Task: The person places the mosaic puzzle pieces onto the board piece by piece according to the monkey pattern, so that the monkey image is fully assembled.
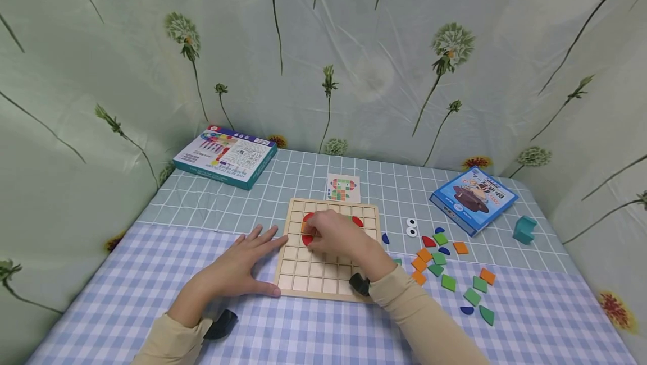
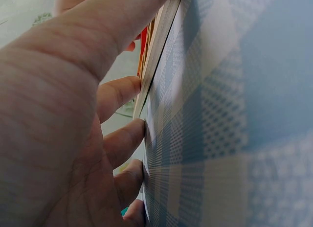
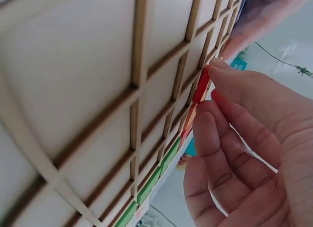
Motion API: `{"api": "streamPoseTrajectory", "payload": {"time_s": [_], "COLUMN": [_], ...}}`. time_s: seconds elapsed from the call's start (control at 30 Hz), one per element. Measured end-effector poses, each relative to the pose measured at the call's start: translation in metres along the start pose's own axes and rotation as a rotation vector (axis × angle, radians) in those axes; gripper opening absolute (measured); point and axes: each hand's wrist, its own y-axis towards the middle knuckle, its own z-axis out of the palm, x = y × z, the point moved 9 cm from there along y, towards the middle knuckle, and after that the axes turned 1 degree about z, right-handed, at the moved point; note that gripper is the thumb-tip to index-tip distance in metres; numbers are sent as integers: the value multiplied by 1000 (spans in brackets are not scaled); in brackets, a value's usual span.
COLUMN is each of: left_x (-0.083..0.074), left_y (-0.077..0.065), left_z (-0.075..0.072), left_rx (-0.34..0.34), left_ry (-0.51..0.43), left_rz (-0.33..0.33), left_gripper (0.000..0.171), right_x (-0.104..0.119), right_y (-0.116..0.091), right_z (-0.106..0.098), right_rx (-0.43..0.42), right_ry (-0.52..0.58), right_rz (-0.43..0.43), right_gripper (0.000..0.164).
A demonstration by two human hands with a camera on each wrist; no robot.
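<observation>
A wooden grid board (image 1: 300,283) lies flat before me, with square cells divided by thin strips. My right hand (image 1: 341,236) reaches over its upper left part and pinches a red piece (image 3: 202,85) between thumb and fingers, low at the cells. Green pieces (image 3: 148,183) sit in a row on the board, partly hidden by that hand in the head view. Another red piece (image 1: 358,222) lies at the row's right end. My left hand (image 1: 237,269) is spread flat, thumb and fingertips at the board's left edge, holding nothing.
A picture card (image 1: 343,187) lies behind the board. Right of it are two eye pieces (image 1: 411,227) and loose orange, green, blue and red pieces (image 1: 448,282). A teal-edged box (image 1: 224,155) stands back left; a blue box (image 1: 473,199) and a teal holder (image 1: 524,229) stand right.
</observation>
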Motion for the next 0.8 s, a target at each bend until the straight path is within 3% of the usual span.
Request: {"api": "streamPoseTrajectory", "payload": {"time_s": [0.4, 0.8], "left_x": [0, -1], "left_y": [1, 0], "left_z": [0, -1], "left_rx": [-6, -4], "left_ry": [8, 2], "left_rz": [15, 10], "left_gripper": [108, 108], "right_x": [5, 3], "right_y": [0, 0], "right_z": [0, 3], "right_rx": [-14, 3], "right_ry": [-17, -1], "right_rz": [-60, -45], "right_gripper": [11, 13]}}
